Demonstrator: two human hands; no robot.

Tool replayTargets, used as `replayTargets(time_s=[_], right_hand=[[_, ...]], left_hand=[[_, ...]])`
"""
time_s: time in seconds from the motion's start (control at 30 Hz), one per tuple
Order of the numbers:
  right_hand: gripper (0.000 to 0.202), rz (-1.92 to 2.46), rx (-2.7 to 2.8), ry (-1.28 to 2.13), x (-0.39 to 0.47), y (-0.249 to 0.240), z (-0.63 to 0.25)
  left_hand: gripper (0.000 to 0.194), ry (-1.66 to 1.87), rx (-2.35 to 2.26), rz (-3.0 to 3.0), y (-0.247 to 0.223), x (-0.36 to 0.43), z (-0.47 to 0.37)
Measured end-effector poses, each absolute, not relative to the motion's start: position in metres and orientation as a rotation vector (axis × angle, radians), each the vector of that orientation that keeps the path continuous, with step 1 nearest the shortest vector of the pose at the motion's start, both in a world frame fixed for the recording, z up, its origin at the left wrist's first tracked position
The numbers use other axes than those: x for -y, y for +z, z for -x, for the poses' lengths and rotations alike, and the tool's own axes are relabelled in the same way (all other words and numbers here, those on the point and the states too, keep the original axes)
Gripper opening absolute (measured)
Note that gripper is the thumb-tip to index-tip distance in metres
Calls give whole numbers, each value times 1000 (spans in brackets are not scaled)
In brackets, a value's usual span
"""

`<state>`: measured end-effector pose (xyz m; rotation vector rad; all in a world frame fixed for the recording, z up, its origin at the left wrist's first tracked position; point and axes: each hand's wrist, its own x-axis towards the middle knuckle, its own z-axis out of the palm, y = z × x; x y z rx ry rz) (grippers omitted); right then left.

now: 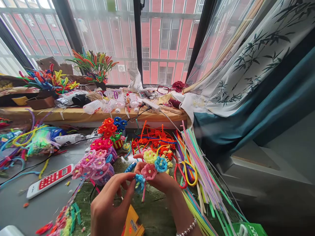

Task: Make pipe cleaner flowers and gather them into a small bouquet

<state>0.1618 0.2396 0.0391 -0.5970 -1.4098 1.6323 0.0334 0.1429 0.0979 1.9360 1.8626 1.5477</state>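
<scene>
Barred windows [169, 42] stand behind the workstation; a ledge [61, 114] runs along the far edge of the work surface [14, 206]. Located above the middle of the surface is a flower cluster: one yellow flower [149, 156], one pink flower [149, 171] and one blue flower [160, 164]. Right hand [159, 182]: grasping the cluster from behind, fingers partly hidden by the petals; a beaded bracelet [188, 227] encircles the wrist. Left hand [110, 193]: thumb and index finger pinching the lower blue flower [139, 183], just beside the pink one. Below the left hand lies a yellow tool [133, 223], partly covered. Scissors [175, 173] with red and yellow handles rest right of the cluster. A bundle of fuzzy stems [206, 167] extends along the right edge of the surface. Red-orange pieces [157, 134] are scattered toward the far edge. Left of the hands stand pots of pink flowers [94, 160] and orange-red flowers [108, 127]. Nearer the left edge lies a white remote control [49, 182] with red markings. Plastic bottles [93, 106] and a power strip [152, 105] occupy the ledge
</scene>
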Motion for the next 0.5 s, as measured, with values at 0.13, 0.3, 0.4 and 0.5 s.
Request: replayTargets(time_s=[0.13, 0.3, 0.4, 0.5], right_hand=[[47, 491, 1297, 1753, -238, 42, -163], [43, 505, 1429, 1739, -240, 44, -162], [34, 539, 1484, 1699, -240, 44, -161], [25, 604, 1551, 1594, -241, 42, -162]], left_hand=[[10, 1560, -1858, -1921, 100, -142, -34], [7, 1591, -1793, -1913, 103, -142, -33], [14, 1568, -1846, -1852, 109, -147, -31], [24, 1466, -1866, -1847, 119, -157, -31]])
